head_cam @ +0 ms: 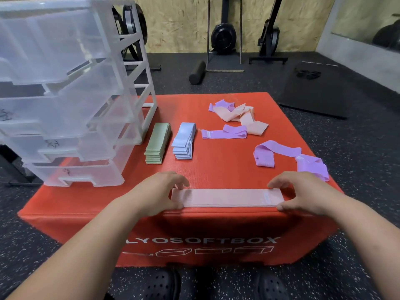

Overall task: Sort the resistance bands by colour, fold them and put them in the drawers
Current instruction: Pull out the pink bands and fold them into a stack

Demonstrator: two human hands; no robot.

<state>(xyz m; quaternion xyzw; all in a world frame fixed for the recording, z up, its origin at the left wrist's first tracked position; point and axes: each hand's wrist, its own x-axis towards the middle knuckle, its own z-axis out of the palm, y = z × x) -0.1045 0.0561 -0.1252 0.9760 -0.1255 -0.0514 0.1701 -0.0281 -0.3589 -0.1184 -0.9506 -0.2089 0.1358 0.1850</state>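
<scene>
My left hand [160, 191] and my right hand [303, 191] each hold one end of a pale pink band [227, 198]. On both sides the fingers curl over its far side and the thumb closes against its near side, so each end is pinched across its width. The band lies flat and straight along the near edge of the red box [216, 169], parallel to that edge and just inside it. It is a long, even strip of matte fabric. Thin layered edges show along its near side, and there is a whitish label patch close to the right end.

Past my left hand, towards the middle of the box, a stack of green bands [157, 144] and a stack of light blue bands [185, 141] sit side by side. Both are neatly folded and run front to back. The clear plastic drawer unit [65, 94] stands on the left side of the box, just beside the green stack.

At the far right lies a loose heap of peach-pink bands [240, 115] mixed with a purple one. A purple band [225, 132] lies just in front of the heap. Another two, crumpled purple bands [277, 154], lie near the right edge, close behind my right hand.
</scene>
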